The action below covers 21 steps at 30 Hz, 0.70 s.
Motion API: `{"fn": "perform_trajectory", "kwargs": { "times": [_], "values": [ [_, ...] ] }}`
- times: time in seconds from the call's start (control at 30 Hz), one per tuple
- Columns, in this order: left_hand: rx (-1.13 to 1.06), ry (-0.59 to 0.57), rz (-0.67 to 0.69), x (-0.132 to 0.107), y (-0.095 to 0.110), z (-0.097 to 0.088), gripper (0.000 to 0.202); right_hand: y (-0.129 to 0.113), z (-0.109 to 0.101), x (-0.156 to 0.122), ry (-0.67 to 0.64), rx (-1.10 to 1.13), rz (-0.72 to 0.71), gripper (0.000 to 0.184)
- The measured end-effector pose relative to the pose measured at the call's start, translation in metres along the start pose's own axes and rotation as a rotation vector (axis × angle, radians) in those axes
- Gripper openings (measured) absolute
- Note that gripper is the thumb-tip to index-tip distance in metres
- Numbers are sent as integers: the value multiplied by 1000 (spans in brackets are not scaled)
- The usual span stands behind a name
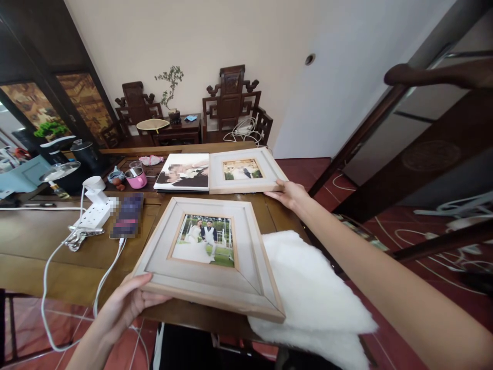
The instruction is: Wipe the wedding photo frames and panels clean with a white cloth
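My left hand (129,300) grips the near left corner of a pale wooden picture frame (208,290), thumb on top and fingers underneath. Inside this frame is a photo (206,240) of two people seated on a swing. My right hand (287,194) is closed on the near right corner of a second picture frame (215,177), farther back on the wooden table (127,262). That one holds a smaller outdoor photo (242,169). Against its left side lies a photo album (185,173) with a picture on its cover.
White fluffy cloth (308,282) hangs over the table's near right edge. Left of the frames lie a phone (128,216), a power strip (96,213), a metal clip (79,238) and white cables. A pink cup (136,178) stands farther back. A dark chair (423,77) is at right.
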<state>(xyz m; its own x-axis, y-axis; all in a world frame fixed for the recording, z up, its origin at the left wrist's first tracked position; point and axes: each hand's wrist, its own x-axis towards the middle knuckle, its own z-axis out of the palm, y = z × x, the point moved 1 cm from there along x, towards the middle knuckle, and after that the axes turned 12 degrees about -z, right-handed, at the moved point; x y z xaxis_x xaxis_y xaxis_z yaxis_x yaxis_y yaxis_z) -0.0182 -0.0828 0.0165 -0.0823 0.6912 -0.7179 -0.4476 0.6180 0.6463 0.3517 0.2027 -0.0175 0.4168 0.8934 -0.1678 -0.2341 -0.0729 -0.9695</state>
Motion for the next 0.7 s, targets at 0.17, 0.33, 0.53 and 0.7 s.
{"fn": "perform_trajectory", "kwargs": {
  "times": [0.17, 0.33, 0.53, 0.7],
  "values": [
    [9, -19, 10, 1, 1, 1, 7, -9, -5, -10, -108, -217, -50, 36],
    [3, -9, 6, 5, -1, -2, 8, -29, -46, -58, -155, -500, -260, 48],
    [-54, 44, 16, 5, 0, 0, 11, -32, -112, -165, -470, -1167, -545, 33],
    [-141, 43, 6, 5, 1, -3, 10, -13, -125, -207, -453, -1338, -425, 48]
  ]
}}
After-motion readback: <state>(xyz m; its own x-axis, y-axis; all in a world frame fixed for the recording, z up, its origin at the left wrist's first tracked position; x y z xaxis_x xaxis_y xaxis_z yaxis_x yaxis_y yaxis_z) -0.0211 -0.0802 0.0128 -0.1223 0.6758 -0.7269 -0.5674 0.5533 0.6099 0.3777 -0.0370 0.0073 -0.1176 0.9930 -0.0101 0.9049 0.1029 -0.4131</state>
